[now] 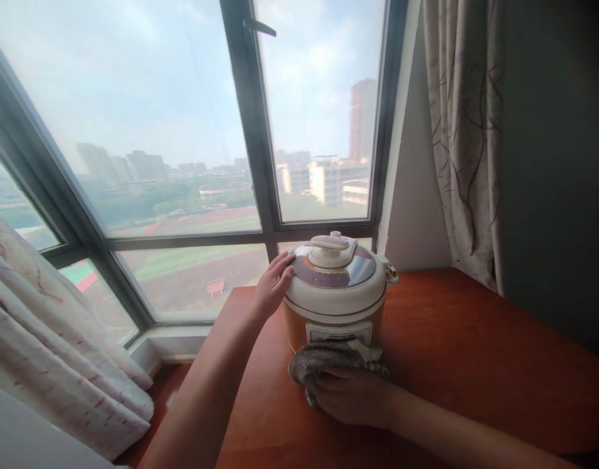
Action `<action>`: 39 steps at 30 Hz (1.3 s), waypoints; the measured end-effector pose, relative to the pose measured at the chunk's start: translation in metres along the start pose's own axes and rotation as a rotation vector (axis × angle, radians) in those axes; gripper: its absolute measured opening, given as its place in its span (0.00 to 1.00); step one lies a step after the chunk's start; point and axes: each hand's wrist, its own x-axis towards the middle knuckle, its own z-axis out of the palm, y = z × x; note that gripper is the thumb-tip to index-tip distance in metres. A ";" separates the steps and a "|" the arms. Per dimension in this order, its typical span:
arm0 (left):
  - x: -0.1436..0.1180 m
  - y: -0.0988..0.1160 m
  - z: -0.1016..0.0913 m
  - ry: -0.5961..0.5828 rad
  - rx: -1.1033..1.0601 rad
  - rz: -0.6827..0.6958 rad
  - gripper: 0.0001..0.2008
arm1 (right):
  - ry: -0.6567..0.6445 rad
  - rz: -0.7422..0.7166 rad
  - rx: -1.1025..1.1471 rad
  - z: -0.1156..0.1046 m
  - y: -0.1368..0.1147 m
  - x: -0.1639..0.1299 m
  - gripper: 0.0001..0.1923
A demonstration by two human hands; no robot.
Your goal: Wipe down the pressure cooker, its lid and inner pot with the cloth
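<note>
A rice cooker with a cream lid, a dark glossy top panel and an orange-brown body stands upright on the table. My left hand rests against the left side of its lid, fingers stretched out along the rim. Low at the cooker's front, my right hand holds a grey cloth pressed to the body, just under the front label panel. The cloth is bunched up and hides the lower front of the cooker. The lid is closed, its pale handle on top.
The reddish-brown wooden table reaches to the right and towards me. Behind it is a dark-framed window over a sports ground and buildings. Patterned curtains hang at the left and right.
</note>
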 end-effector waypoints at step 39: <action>-0.003 0.008 0.006 0.061 0.071 0.016 0.28 | 0.111 0.066 -0.158 -0.015 0.025 -0.062 0.14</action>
